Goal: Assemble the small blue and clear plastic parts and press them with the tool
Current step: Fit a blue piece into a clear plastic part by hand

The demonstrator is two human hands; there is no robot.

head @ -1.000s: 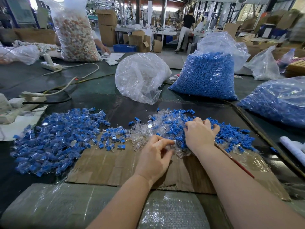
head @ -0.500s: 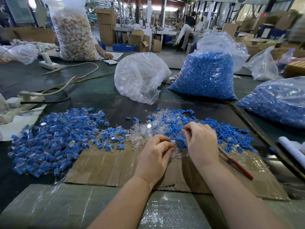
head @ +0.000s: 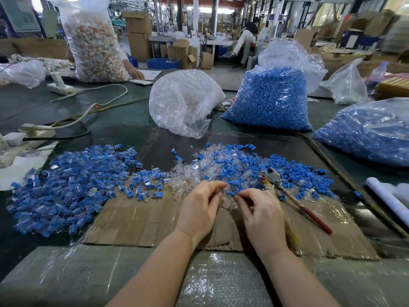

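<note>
A mixed heap of loose blue and clear plastic parts (head: 239, 167) lies in the middle of the table. My right hand (head: 262, 214) pinches a small blue part (head: 232, 193) between thumb and forefinger at the heap's near edge. My left hand (head: 200, 207) is close beside it, fingers curled round a clear part (head: 221, 192). Red-handled pliers (head: 294, 199) lie on the heap just right of my right hand. A wide pile of assembled blue-and-clear pieces (head: 66, 187) spreads at the left.
Cardboard sheet (head: 143, 220) lies under my hands. Behind stand a clear bag (head: 183, 103), a full bag of blue parts (head: 270, 98) and another (head: 367, 131) at the right. Power strips and cables (head: 35, 129) sit at the left. A white roll (head: 389, 200) is at the right edge.
My right hand has drawn back from the heap toward my left hand with a blue part, uncovering the pliers. My left hand has barely moved.
</note>
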